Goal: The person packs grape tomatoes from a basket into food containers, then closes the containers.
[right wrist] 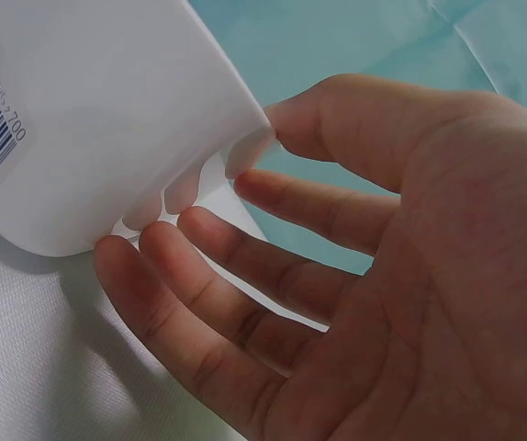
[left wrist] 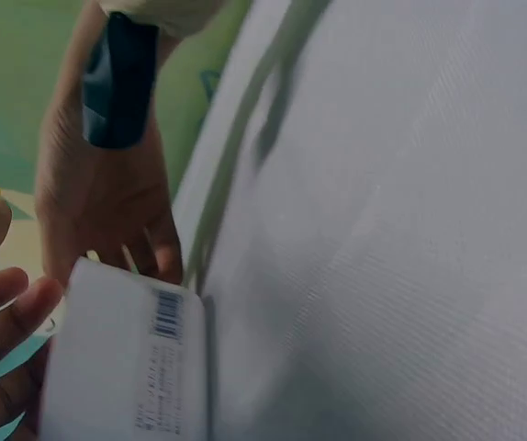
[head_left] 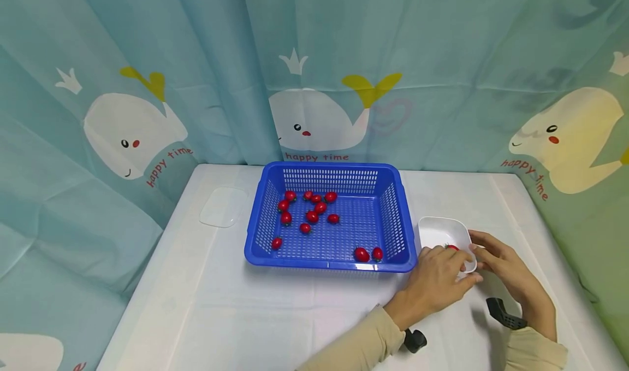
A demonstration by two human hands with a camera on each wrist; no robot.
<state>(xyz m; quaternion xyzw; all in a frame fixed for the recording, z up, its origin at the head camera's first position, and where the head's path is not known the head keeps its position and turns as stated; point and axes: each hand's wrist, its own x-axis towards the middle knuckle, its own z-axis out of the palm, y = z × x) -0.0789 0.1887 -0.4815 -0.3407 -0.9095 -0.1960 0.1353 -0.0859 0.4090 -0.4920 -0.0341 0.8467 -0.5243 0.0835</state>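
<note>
A white plastic box stands tilted to the right of the blue basket, with a red cherry tomato partly visible inside. My right hand grips its right rim between thumb and fingers. In the right wrist view, the box shows its barcoded underside, and some fingertips show through its wall. My left hand lies over the near side of the box, fingers at the opening and thumb apart from them. These fingers hide much of the inside. In the left wrist view, the left fingers look loosely extended beside the box.
A blue plastic basket stands mid-table, with several cherry tomatoes mostly on its left and two near its front right corner. A clear lid lies at the table's back left. A patterned curtain hangs behind the table.
</note>
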